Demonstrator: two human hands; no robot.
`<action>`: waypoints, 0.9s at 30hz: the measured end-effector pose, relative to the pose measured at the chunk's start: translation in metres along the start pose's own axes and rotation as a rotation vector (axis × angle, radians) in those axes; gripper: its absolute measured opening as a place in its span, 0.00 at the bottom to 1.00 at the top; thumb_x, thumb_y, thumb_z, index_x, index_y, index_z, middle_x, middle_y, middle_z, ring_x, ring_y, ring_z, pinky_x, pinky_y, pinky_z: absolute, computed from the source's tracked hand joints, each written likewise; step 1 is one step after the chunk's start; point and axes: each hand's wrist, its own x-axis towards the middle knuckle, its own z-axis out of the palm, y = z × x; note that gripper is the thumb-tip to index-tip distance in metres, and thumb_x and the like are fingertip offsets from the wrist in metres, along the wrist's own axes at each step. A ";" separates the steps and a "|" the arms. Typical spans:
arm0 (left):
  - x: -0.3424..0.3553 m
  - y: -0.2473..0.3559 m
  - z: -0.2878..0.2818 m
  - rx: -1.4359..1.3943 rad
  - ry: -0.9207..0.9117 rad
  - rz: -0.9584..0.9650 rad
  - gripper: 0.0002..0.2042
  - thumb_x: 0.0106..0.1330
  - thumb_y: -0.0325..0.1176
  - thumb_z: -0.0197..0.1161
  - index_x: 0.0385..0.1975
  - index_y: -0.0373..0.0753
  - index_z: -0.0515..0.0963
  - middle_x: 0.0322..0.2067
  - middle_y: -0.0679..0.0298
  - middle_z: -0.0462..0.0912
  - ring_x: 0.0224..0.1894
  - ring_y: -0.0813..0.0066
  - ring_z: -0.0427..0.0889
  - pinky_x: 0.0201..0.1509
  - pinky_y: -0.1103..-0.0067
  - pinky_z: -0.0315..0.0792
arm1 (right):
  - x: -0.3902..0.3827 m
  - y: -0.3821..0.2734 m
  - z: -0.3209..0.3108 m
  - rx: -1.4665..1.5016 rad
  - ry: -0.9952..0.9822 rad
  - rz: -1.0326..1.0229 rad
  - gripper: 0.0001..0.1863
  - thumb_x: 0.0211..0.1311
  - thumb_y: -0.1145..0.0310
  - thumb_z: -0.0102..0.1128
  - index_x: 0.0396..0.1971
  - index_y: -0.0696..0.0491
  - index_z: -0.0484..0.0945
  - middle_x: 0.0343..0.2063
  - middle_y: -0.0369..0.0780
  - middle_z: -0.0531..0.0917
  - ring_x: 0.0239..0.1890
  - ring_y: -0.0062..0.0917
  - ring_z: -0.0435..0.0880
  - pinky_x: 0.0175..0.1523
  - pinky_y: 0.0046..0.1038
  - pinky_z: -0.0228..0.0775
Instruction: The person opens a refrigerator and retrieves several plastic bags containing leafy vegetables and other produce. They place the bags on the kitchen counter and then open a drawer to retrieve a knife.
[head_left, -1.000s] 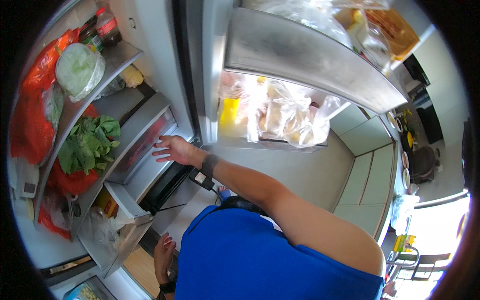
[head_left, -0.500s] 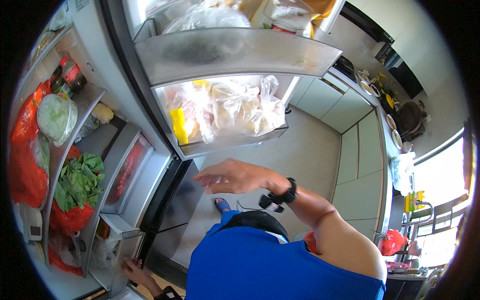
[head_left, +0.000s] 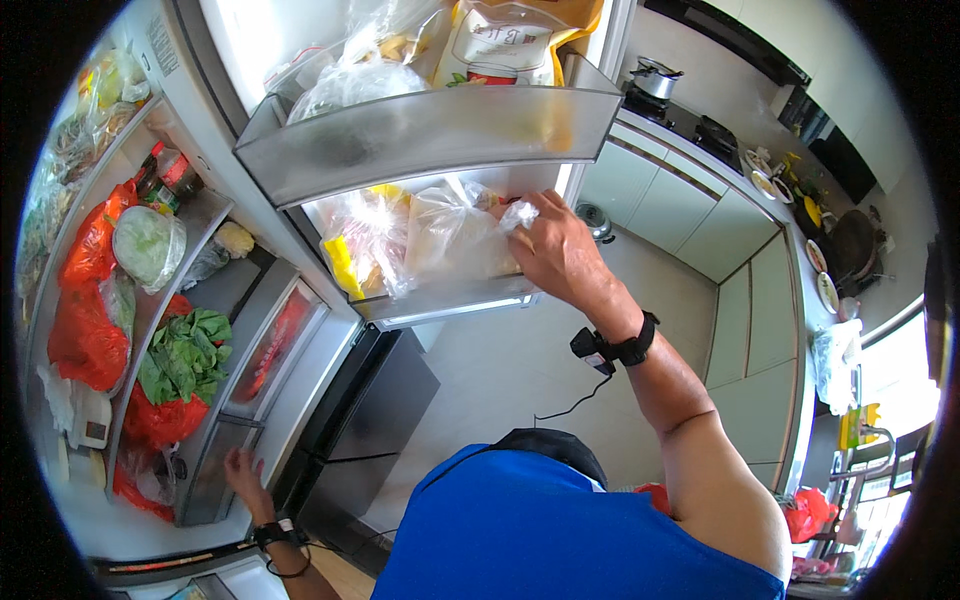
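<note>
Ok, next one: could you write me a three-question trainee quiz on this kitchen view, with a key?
1. Fill in the blank: the right hand grips a bunched part of a ____.
2. True or false: the silver pot stands on the black cooktop.
3. Multiple choice: which of these is nearest the left hand?
(a) the dark wok
(b) the small grey fridge drawer
(c) the red-capped bottle

Key: 1. clear plastic bag; 2. true; 3. b
</note>
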 end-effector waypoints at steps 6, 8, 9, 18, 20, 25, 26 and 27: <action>-0.149 0.116 0.162 0.057 -0.455 0.355 0.08 0.75 0.27 0.62 0.49 0.34 0.80 0.43 0.60 0.83 0.45 0.70 0.85 0.50 0.75 0.82 | 0.007 0.020 -0.003 0.259 0.060 0.261 0.03 0.60 0.78 0.59 0.32 0.62 0.76 0.27 0.50 0.84 0.29 0.50 0.84 0.37 0.41 0.78; -0.200 0.162 0.213 0.136 -0.577 0.574 0.07 0.73 0.24 0.63 0.48 0.33 0.80 0.44 0.57 0.84 0.49 0.68 0.86 0.53 0.74 0.81 | 0.010 0.025 -0.005 0.297 0.017 0.286 0.04 0.61 0.77 0.60 0.32 0.61 0.76 0.27 0.52 0.84 0.30 0.52 0.84 0.36 0.43 0.77; -0.220 0.183 0.237 0.181 -0.612 0.721 0.07 0.72 0.23 0.63 0.47 0.32 0.81 0.45 0.55 0.85 0.50 0.67 0.86 0.53 0.74 0.81 | 0.012 0.029 -0.006 0.331 0.001 0.285 0.04 0.61 0.75 0.61 0.32 0.60 0.77 0.27 0.53 0.84 0.31 0.55 0.84 0.35 0.46 0.77; -0.233 0.261 0.375 0.468 -0.582 1.276 0.16 0.68 0.26 0.64 0.56 0.42 0.79 0.57 0.55 0.79 0.54 0.51 0.81 0.58 0.64 0.78 | 0.015 0.047 -0.017 0.538 -0.079 0.259 0.07 0.65 0.75 0.61 0.34 0.64 0.76 0.27 0.53 0.83 0.29 0.34 0.87 0.36 0.34 0.76; -0.225 0.261 0.383 0.572 -0.593 1.203 0.15 0.72 0.31 0.62 0.57 0.41 0.78 0.57 0.55 0.79 0.57 0.50 0.79 0.62 0.62 0.74 | 0.013 0.051 -0.020 0.577 -0.106 0.320 0.07 0.68 0.75 0.59 0.35 0.64 0.76 0.27 0.49 0.84 0.31 0.27 0.86 0.37 0.31 0.75; -0.219 0.253 0.387 0.527 -0.591 1.217 0.15 0.75 0.37 0.60 0.54 0.36 0.78 0.56 0.51 0.81 0.60 0.48 0.77 0.64 0.61 0.72 | 0.002 0.062 -0.030 0.922 -0.062 0.457 0.07 0.73 0.74 0.56 0.40 0.63 0.79 0.31 0.38 0.86 0.34 0.16 0.83 0.38 0.24 0.75; -0.220 0.250 0.387 0.545 -0.565 1.243 0.15 0.74 0.37 0.60 0.54 0.36 0.78 0.56 0.50 0.80 0.60 0.48 0.77 0.65 0.60 0.71 | 0.000 0.063 -0.034 0.981 -0.064 0.503 0.07 0.73 0.74 0.56 0.42 0.63 0.79 0.33 0.37 0.86 0.34 0.16 0.83 0.39 0.23 0.76; -0.223 0.247 0.387 0.565 -0.539 1.265 0.15 0.74 0.37 0.61 0.53 0.35 0.78 0.56 0.49 0.80 0.61 0.47 0.76 0.65 0.60 0.71 | -0.001 0.062 -0.036 1.004 -0.085 0.615 0.08 0.73 0.74 0.55 0.44 0.63 0.80 0.34 0.36 0.86 0.34 0.16 0.83 0.39 0.22 0.76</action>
